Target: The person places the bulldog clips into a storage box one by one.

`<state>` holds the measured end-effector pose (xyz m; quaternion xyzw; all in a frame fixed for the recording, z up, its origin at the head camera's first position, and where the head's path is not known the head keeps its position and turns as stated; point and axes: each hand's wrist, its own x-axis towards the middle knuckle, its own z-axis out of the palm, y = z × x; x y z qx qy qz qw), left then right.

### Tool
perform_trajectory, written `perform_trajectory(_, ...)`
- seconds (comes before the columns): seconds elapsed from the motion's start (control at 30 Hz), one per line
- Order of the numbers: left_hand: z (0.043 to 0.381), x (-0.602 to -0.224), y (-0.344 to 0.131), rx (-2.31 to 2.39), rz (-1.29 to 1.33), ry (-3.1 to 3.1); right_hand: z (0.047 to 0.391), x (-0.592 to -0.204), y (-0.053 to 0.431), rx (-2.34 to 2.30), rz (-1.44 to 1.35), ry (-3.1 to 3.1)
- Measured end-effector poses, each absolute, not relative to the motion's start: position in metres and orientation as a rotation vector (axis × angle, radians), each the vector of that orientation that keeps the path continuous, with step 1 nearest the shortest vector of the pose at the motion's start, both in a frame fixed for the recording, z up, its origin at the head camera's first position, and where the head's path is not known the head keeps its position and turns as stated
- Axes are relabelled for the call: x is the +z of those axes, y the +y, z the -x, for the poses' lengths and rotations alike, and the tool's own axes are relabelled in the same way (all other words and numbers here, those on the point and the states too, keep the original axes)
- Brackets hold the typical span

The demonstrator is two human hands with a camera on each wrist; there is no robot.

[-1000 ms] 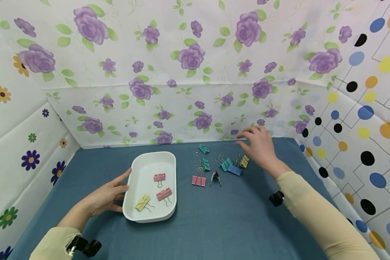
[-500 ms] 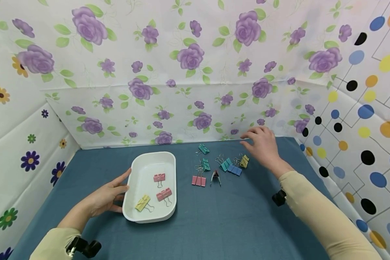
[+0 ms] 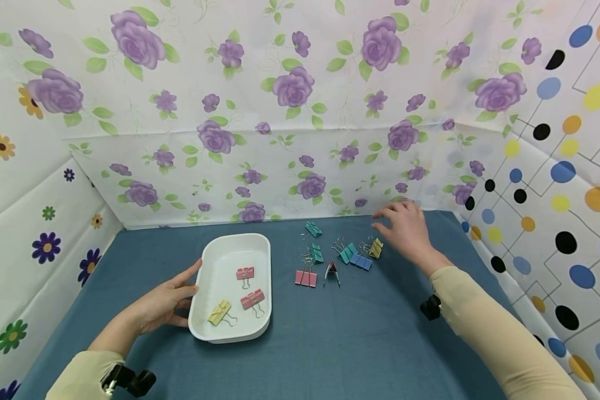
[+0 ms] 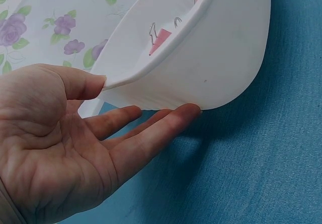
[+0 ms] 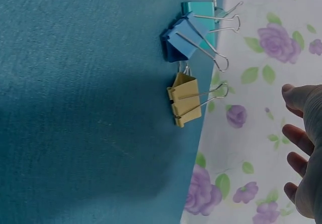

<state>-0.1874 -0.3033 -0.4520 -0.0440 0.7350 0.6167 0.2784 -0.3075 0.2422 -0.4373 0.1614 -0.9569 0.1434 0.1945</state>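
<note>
One yellow binder clip (image 3: 376,248) lies beside the blue clip (image 3: 361,262); the right hand (image 3: 406,230), fingers loose and unladen, should pinch the yellow alone; the left hand (image 3: 161,303), fingers relaxed, touches the white tray (image 3: 232,335).

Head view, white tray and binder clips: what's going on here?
A person's left hand touches the side of a white tray on a blue cloth. In the tray are two pink clips and one yellow clip. Seven more clips sit on the cloth to the tray's right. The right hand, holding nothing, hovers near the loose yellow one at the cluster's right end.
</note>
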Motion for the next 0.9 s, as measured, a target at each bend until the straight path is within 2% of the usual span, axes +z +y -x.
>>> perform_trajectory(0.9,0.188,-0.454,-0.304,1.67,0.13,1.958,0.307,-0.467,0.247,0.389,-0.343,-2.928)
